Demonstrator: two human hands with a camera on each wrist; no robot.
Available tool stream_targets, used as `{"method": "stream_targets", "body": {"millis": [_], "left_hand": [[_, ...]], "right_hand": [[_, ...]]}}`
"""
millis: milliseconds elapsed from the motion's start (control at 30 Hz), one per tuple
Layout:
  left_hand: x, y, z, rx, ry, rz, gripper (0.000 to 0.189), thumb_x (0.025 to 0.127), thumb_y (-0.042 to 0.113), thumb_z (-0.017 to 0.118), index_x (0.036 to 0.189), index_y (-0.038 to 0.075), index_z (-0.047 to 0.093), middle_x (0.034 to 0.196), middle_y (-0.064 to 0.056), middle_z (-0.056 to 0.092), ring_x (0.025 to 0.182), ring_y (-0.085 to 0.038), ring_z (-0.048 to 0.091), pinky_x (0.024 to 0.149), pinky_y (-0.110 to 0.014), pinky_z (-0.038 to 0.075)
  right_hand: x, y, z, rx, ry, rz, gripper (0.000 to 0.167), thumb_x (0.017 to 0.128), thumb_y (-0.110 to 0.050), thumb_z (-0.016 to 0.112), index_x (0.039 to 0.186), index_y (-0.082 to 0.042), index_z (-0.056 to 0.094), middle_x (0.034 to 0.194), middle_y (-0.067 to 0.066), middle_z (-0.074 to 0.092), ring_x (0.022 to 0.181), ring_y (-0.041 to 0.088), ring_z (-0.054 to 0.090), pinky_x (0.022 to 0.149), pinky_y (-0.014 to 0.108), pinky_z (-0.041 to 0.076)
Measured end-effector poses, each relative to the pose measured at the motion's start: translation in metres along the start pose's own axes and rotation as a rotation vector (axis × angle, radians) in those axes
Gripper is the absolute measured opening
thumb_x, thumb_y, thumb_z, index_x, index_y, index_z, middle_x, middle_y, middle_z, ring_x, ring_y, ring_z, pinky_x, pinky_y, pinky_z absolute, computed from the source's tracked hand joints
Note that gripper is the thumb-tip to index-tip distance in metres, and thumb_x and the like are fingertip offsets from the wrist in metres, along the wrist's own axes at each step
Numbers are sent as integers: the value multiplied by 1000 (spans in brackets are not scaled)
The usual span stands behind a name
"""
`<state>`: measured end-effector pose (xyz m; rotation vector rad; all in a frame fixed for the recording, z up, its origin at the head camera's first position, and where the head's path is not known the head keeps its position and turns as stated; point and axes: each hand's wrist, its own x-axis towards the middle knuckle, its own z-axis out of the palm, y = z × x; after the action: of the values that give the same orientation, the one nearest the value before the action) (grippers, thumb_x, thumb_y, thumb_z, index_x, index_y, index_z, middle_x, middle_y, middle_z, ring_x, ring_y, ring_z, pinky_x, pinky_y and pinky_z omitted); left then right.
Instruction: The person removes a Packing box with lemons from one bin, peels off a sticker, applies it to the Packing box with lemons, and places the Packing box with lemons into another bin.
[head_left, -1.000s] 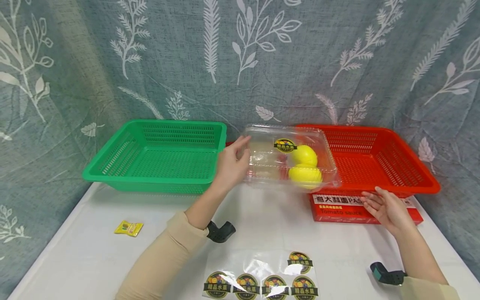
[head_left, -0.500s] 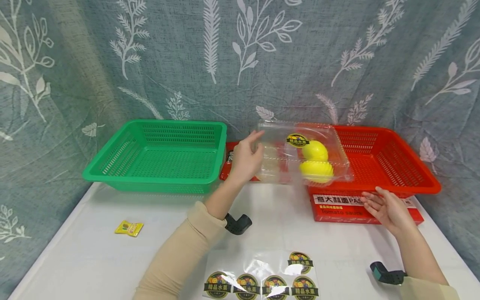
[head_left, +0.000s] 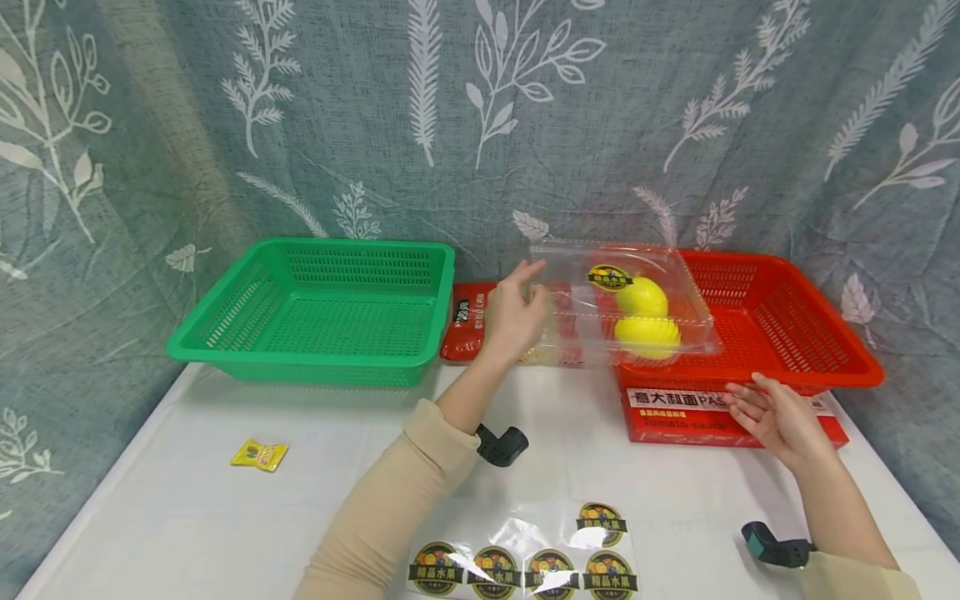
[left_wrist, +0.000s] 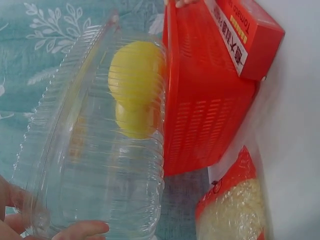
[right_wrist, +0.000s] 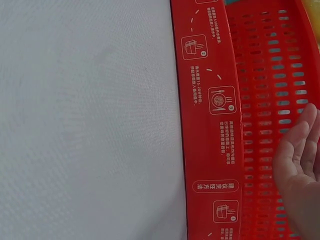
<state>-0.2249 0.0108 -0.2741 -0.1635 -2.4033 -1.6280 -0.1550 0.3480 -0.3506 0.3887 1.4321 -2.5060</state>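
My left hand (head_left: 517, 312) holds the left end of a clear plastic clamshell box (head_left: 566, 283), whose lid bears a round black fruit sticker (head_left: 610, 277). Two yellow lemon-like fruits (left_wrist: 135, 75) show inside, at the box's right end. That end hangs over the left side of a red perforated basket (head_left: 772, 333). My right hand (head_left: 780, 421) grips the basket's front rim, with fingertips on both sides of it. Below the rim, a red pasta box (head_left: 678, 427) lies on the table, partly hidden by the basket and hand.
To the left stands a green perforated basket (head_left: 322, 325). Between the baskets lies a red pasta bag (head_left: 467, 337), partly behind my left hand. A yellow wrapped candy (head_left: 259, 455) lies front left, and a sheet of round stickers (head_left: 525, 533) front centre.
My left hand has moved right and slightly back with the clear box, bringing it further over the red basket. More of the pasta bag shows. The right hand keeps its place.
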Motion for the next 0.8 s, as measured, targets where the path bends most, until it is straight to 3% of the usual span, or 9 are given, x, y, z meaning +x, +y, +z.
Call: {"method": "stream_targets", "body": {"millis": [433,567,667,800], "left_hand": [[3,6,18,-80,-29,-30,40,88,2,47,128,7,53,143,-12,35,35,-5,28,34,-17,25],[3,8,24,-104,-39,-53,43,88,1,47,130,8,51,145,-11,32,37,-5,36,34,-16,32],[2,10,27,-93,-37,-54,43,88,1,48,130,10,51,145,-10,32,36,-5,37,32,-17,32],[1,9,32,-51,-14,-22,40,88,2,49,127,9,54,141,-11,37,35,-4,29,31,-17,27]], "right_hand": [[-1,2,-1,2,-5,-15,38,88,-31,58,113,-15,35,89,2,67,83,15,65,72,27,54],[-1,3,-1,5,-7,-23,32,88,-30,59,109,-15,40,89,2,67,83,15,65,72,27,54],[-2,5,-1,7,-9,-27,27,88,-30,58,105,-15,44,88,2,67,82,16,65,72,27,54],[-1,6,-2,7,-13,-32,24,89,-29,58,102,-15,46,88,3,67,82,16,65,72,27,53]]}}
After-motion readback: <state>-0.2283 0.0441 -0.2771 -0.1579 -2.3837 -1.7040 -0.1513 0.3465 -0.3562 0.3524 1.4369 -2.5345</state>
